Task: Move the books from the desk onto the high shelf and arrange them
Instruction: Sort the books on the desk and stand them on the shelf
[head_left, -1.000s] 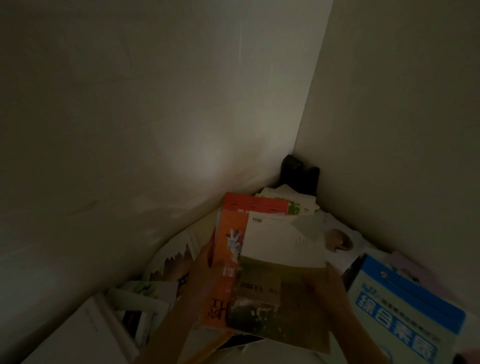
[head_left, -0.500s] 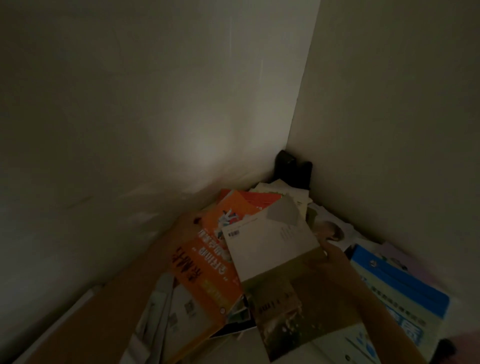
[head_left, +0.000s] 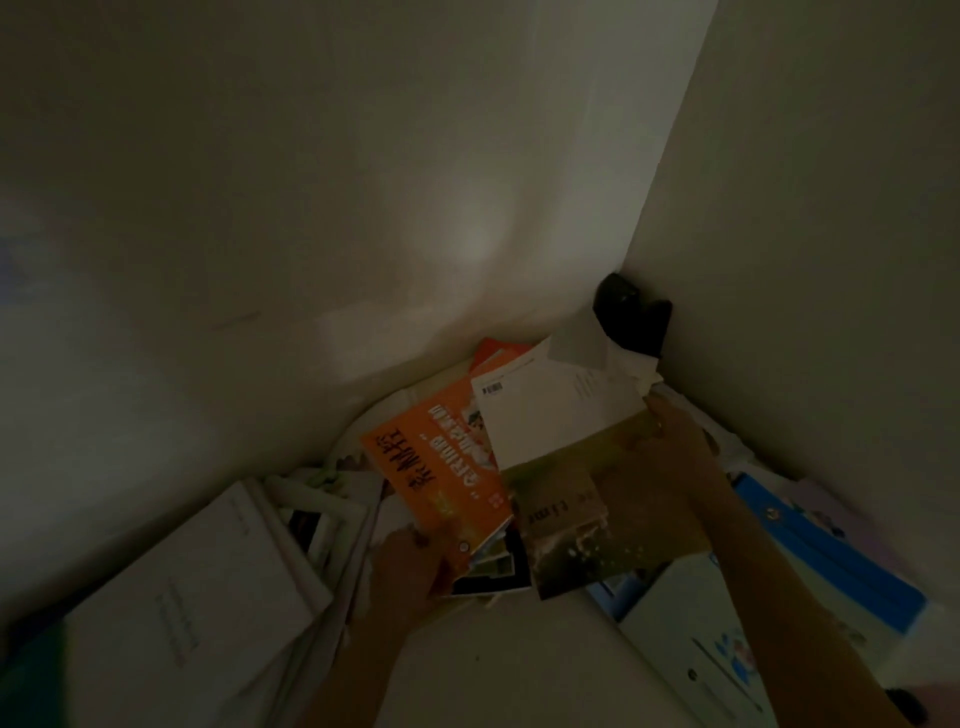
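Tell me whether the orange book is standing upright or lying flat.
Lying flat, askew: the orange book shows its whole front cover face up on the pile, the left hand gripping its near corner.

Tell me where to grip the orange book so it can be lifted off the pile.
Take the orange book by its near lower corner, coming from the left front, where the left hand already holds it. That corner juts past the books beneath, so fingers can slip under. Its right edge is covered by the white and olive book that the right hand holds.
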